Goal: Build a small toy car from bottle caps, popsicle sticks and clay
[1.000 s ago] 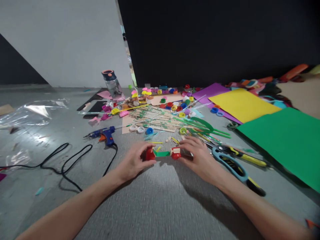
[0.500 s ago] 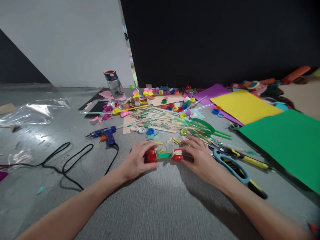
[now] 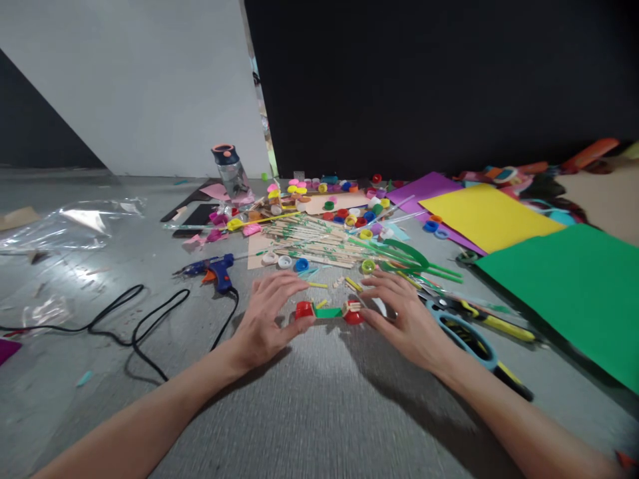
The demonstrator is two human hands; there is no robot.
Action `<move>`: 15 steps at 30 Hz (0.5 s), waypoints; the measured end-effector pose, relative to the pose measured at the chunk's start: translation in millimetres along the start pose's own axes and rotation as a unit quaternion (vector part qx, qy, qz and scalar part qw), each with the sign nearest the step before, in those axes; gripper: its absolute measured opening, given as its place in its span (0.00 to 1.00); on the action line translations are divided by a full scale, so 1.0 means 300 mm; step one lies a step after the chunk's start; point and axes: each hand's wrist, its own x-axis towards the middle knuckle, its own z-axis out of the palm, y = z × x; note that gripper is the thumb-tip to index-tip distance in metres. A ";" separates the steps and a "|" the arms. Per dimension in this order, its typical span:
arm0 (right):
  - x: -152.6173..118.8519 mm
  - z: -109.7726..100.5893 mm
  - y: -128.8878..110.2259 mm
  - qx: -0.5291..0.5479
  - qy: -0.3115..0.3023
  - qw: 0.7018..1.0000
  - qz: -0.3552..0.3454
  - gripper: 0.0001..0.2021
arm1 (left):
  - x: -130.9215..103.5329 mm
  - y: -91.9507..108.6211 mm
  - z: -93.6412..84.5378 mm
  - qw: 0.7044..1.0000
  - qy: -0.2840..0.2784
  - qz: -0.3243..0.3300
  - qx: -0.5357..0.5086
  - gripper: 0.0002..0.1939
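A small piece made of two red caps (image 3: 305, 310) joined by a green strip (image 3: 328, 313) lies on the grey table. Short pale sticks (image 3: 353, 307) sit on its right cap. My left hand (image 3: 263, 324) is open around the left cap, its thumb tip close by the cap's near side and its fingers lifted beyond. On the other side my right hand (image 3: 405, 319) has its fingers spread, with thumb and fingertips beside the right cap; whether they touch it I cannot tell. Yellow stick bits (image 3: 354, 283) lie just behind the piece.
A blue glue gun (image 3: 217, 271) with a looping black cord lies left. Scissors (image 3: 464, 336) and a yellow-black cutter (image 3: 504, 326) are right. Behind are wooden sticks (image 3: 314, 234), coloured caps and a water bottle (image 3: 230, 169). Green (image 3: 574, 286) and yellow sheets (image 3: 492, 216) lie at right.
My left hand has loosened and drawn back to the left from the left cap, its fingers opening. The red-capped piece stays where it was. My right hand has barely shifted.
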 end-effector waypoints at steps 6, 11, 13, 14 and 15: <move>0.008 -0.008 0.005 0.032 0.042 0.999 0.003 0.05 | 0.007 0.046 -0.022 0.998 0.028 0.040 0.042 0.21; -0.010 -0.023 -0.079 0.061 0.070 0.996 -0.005 0.06 | 0.010 -0.004 -0.002 0.971 0.092 -0.163 -0.149 0.10; -0.032 -0.006 -0.134 0.087 -0.002 0.995 -0.052 0.07 | 0.014 -0.046 0.010 0.950 0.122 -0.231 -0.172 0.13; -0.046 0.009 -0.160 0.094 -0.050 0.991 -0.081 0.07 | 0.015 -0.066 0.015 0.945 0.130 -0.248 -0.170 0.13; -0.060 0.027 -0.182 0.090 -0.095 0.986 -0.105 0.07 | 0.016 -0.084 0.020 0.942 0.135 -0.257 -0.167 0.14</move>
